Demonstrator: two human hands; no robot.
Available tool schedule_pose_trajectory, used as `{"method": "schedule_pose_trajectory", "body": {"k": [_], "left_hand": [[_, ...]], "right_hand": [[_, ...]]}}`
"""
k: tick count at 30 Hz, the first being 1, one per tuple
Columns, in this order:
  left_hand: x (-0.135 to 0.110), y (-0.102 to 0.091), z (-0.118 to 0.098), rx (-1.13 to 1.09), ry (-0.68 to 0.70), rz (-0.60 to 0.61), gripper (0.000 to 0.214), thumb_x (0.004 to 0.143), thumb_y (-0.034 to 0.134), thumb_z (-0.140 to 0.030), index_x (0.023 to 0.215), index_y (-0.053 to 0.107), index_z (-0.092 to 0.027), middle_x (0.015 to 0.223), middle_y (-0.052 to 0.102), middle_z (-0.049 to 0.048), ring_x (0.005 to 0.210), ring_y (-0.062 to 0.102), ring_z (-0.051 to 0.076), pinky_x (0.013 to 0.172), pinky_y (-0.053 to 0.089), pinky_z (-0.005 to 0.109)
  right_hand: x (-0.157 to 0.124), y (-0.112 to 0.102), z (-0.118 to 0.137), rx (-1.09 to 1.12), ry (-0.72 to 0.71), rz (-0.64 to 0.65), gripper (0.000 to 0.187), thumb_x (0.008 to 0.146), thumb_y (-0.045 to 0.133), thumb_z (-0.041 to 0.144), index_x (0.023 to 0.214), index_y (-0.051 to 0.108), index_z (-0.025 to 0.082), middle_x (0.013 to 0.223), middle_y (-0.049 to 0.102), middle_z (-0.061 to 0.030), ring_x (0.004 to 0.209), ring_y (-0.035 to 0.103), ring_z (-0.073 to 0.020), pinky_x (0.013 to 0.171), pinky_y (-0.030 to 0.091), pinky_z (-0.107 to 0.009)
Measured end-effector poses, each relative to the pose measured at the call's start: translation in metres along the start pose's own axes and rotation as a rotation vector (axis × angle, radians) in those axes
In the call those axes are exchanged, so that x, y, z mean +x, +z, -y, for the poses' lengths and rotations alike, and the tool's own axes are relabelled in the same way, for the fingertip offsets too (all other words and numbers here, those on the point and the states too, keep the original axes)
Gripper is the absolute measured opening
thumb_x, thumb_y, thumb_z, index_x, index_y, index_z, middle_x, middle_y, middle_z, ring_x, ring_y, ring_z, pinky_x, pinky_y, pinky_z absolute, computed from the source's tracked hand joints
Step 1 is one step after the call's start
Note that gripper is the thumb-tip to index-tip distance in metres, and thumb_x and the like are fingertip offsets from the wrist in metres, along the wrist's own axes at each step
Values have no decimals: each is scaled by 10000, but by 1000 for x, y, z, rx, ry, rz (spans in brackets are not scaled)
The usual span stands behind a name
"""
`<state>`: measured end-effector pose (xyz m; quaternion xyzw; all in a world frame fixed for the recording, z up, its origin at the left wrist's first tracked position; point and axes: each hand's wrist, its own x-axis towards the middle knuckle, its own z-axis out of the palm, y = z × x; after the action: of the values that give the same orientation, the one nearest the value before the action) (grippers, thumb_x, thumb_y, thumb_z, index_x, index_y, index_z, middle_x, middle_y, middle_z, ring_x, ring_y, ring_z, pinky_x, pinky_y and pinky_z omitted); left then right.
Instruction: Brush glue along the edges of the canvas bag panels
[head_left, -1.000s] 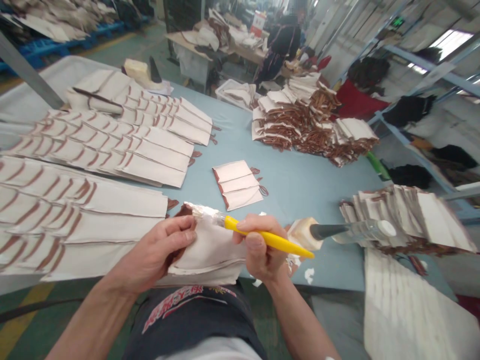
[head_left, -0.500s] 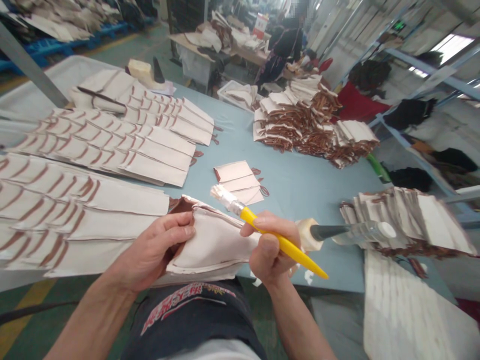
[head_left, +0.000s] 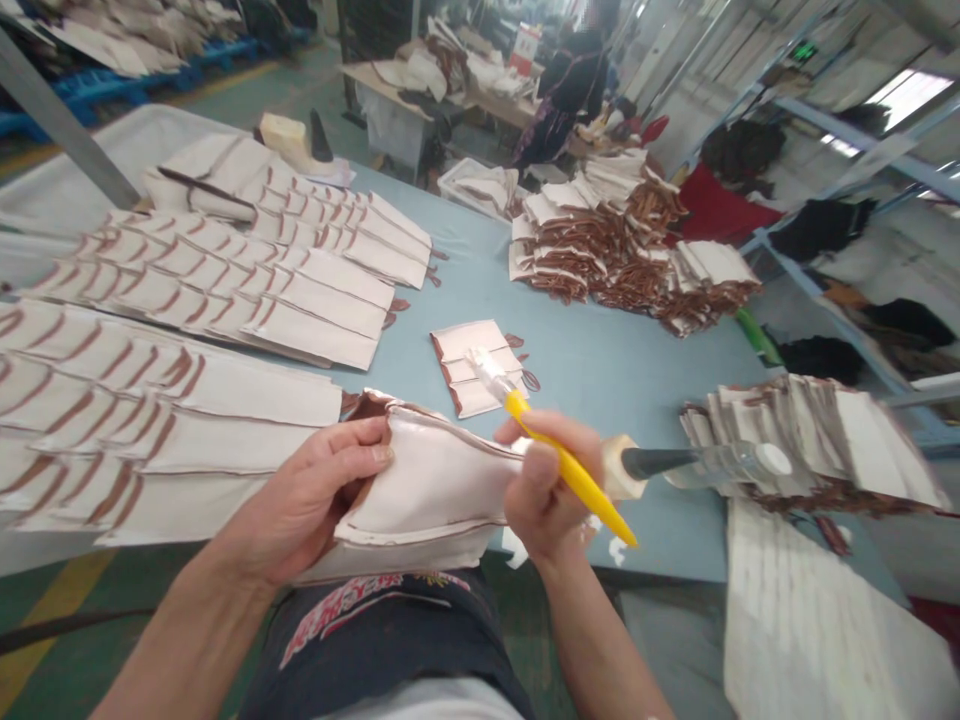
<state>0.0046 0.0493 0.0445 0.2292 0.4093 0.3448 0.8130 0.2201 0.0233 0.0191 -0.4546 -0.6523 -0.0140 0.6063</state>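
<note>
- Resting at the table's (head_left: 600, 370) near edge: cream fabric piece (head_left: 431, 490), brown-trimmed, left hand (head_left: 307, 505) fingers closed on its 9 o'clock end
- Right hand (head_left: 544, 490) at its 3 o'clock end, fingers pinching a yellow-handled brush (head_left: 562, 465), bristles raised toward 11 o'clock, clear of the piece
- Small stack of pieces (head_left: 476, 365) lies at 12 o'clock, apart

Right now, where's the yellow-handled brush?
Head view, centre-right: the yellow-handled brush is gripped in the right hand, bristles up above the small fan of cream pieces, just left of the cream pot.
</note>
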Motion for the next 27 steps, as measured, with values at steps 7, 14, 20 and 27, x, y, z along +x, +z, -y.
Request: {"method": "schedule_pose_trajectory", "body": {"k": [7, 14, 20, 27], "left_hand": [[-1, 2, -4, 91, 46, 44, 299, 608, 1030, -294, 802, 842, -165, 610, 695, -4, 540, 575, 120, 502, 469, 168], [-11, -41, 7, 652, 370, -120, 377, 884, 895, -520, 1141, 905, -244, 1196, 866, 93, 1083, 755, 270, 873, 587, 227], [-13, -24, 18, 844, 462, 69, 217, 990, 704, -359, 958, 874, -228, 839, 809, 38, 812, 732, 231, 742, 541, 233], [-15, -21, 19, 904, 553, 114, 265, 1051, 619, -318, 864, 785, -233, 788, 751, 16, 710, 634, 189, 663, 467, 223]], "right_hand": [[8, 37, -15, -10, 75, 177, 236, 1157, 484, 310, 1137, 701, 218, 971, 804, -37, 784, 762, -154, 727, 623, -281], [26, 15, -19, -18, 268, 60, 297, 1150, 538, 451, 1088, 716, 221, 838, 713, 5, 674, 641, -142, 664, 508, -301], [28, 25, -33, -22, 324, 58, 396, 1154, 500, 538, 1079, 702, 205, 710, 665, 35, 636, 650, -146, 638, 491, -290], [15, 10, -25, 48, 259, -86, 312, 1154, 523, 480, 1087, 707, 236, 732, 689, 32, 651, 673, -150, 657, 529, -296]]}}
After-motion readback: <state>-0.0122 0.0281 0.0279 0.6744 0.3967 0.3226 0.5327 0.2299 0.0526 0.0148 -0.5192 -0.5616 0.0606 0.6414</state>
